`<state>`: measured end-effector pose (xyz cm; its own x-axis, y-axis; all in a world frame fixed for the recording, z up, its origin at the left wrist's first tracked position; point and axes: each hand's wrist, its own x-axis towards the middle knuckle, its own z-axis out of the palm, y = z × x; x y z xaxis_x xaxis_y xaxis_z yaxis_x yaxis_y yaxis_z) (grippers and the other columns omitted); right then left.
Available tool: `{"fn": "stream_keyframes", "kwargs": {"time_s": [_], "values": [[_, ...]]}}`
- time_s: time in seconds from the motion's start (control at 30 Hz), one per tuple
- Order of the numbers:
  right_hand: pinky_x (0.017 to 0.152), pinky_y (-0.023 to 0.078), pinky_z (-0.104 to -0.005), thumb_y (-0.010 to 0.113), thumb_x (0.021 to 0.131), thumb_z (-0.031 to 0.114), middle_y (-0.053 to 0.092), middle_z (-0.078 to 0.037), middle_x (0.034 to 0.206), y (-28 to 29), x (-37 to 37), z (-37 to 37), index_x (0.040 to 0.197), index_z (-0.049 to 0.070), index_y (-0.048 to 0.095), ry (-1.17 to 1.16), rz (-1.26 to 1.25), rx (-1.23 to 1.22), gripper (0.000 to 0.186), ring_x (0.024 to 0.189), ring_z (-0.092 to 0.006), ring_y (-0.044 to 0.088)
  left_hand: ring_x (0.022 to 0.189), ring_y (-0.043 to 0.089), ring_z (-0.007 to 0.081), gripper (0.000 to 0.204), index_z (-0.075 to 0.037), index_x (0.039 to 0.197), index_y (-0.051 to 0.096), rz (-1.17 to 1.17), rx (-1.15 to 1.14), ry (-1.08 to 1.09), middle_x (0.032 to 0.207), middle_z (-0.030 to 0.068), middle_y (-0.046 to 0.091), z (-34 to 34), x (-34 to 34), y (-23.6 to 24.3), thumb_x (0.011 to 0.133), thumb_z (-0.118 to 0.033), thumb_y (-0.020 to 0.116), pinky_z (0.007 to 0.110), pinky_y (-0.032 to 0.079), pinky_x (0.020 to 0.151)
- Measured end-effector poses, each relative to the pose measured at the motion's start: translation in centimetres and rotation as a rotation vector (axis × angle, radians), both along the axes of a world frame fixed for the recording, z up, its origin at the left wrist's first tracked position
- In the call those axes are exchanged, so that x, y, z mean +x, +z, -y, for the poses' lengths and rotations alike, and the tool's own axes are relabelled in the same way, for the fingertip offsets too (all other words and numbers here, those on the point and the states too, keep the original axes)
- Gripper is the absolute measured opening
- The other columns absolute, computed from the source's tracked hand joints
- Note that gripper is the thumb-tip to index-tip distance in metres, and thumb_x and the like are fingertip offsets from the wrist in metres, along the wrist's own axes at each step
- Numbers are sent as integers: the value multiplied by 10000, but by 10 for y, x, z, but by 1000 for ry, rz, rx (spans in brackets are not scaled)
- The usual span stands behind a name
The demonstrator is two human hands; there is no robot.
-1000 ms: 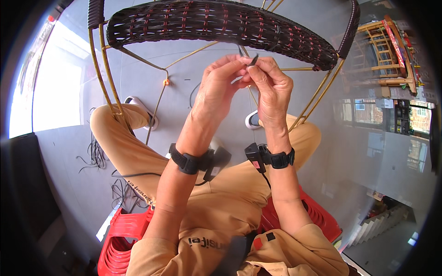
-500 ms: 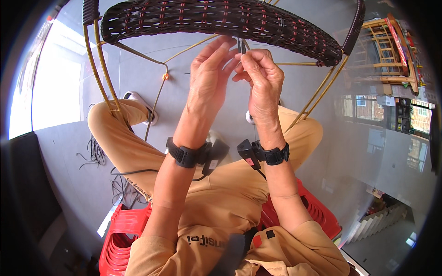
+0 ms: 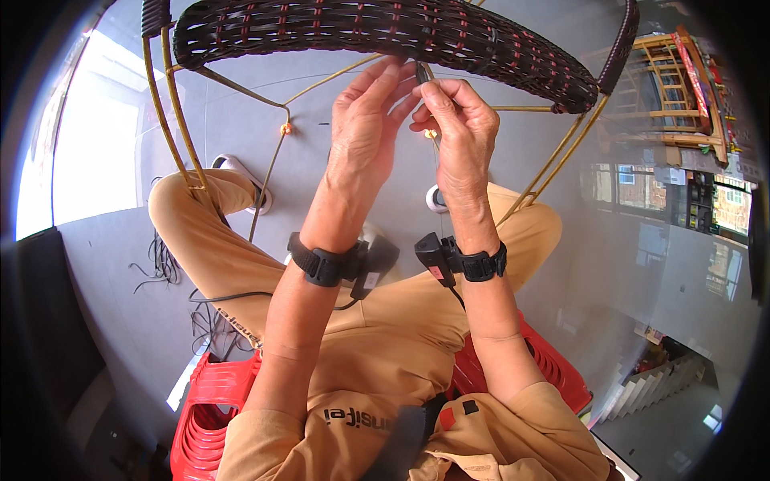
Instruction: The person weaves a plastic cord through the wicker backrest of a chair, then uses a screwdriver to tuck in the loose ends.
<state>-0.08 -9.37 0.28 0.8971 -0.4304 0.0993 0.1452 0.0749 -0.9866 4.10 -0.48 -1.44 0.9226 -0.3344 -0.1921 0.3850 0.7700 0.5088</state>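
A dark brown wicker band with red flecks (image 3: 369,28) spans the top of a gold metal frame (image 3: 172,114). My left hand (image 3: 361,128) is raised just below the band's lower edge, fingers curled loosely and apart, tips by a short dark strip (image 3: 422,73) hanging from the weave. My right hand (image 3: 457,136) pinches that strip between thumb and finger, just right of my left fingertips. Small orange knots (image 3: 285,128) show on the thin lower bars. Both wrists carry black strapped devices with cables.
My bent legs (image 3: 200,232) sit inside the frame's lower part. Red plastic stools (image 3: 212,409) are at both sides below me. Loose dark strips (image 3: 160,264) lie on the grey floor (image 3: 112,305) at left. Wooden furniture (image 3: 670,88) stands at upper right, a dark panel at far left.
Both hands have moved up toward the band's underside. The left fingers have loosened and spread, while the right still pinches the strip. The band has shifted slightly up in view.
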Motion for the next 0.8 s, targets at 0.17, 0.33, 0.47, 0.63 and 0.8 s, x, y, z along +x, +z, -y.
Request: {"fn": "stream_keyframes", "kwargs": {"time_s": [0.17,0.33,0.47,0.63,0.8], "values": [[512,449,-199,603,841,112,606,-8,692,3,1,-4,829,2,624,-34,23,-99,113,564,-67,528,903,573,165,318,25,1130,544,21,-5,-1,1022,108,593,1,-1,0,861,-139,589,288,479,793],[495,412,-190,623,813,75,587,5,629,3,5,-10,789,-11,618,-124,69,-345,89,537,-61,521,873,574,148,304,15,1106,559,26,40,26,982,87,597,1,-2,1,852,-146,602,263,473,765],[491,412,-211,647,764,42,580,-18,601,4,11,-17,711,-18,609,-279,199,-671,88,530,-59,522,791,586,124,247,0,1018,588,10,122,106,886,49,614,-1,-5,5,839,-167,623,253,472,732],[450,407,-252,655,679,16,544,-58,563,4,18,-24,631,10,556,-374,269,-887,111,462,-160,533,748,576,101,176,-16,914,626,25,189,133,820,33,622,-6,-4,10,803,-150,652,235,462,694],[427,393,-270,665,678,27,530,-51,550,0,22,-28,612,27,534,-423,248,-993,146,447,-178,518,693,572,104,185,1,888,639,79,346,135,800,49,636,-14,2,19,745,-114,662,231,451,663]]}}
